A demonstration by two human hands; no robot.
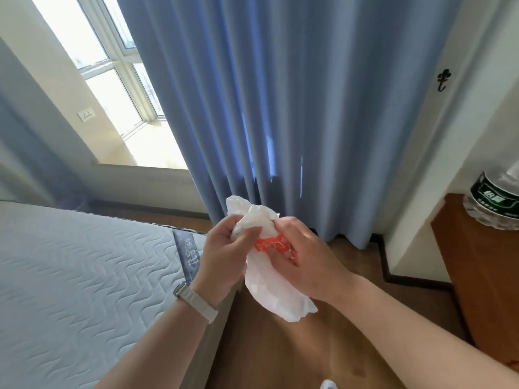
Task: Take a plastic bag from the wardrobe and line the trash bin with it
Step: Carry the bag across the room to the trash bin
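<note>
white plastic bag [268,272], crumpled, is being held between both hands over the floor; left hand [222,255] and right hand [304,261] are gripping it. unfolding underway; bin not in view.

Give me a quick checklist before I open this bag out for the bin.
1. Hold on the bag: ok, left hand and right hand both grip it.
2. Spread open: not ok, it is crumpled.
3. Mouth found: cannot tell.
4. Sight of the bin: not ok, none in view.
5. Free of tears: cannot tell.
</note>
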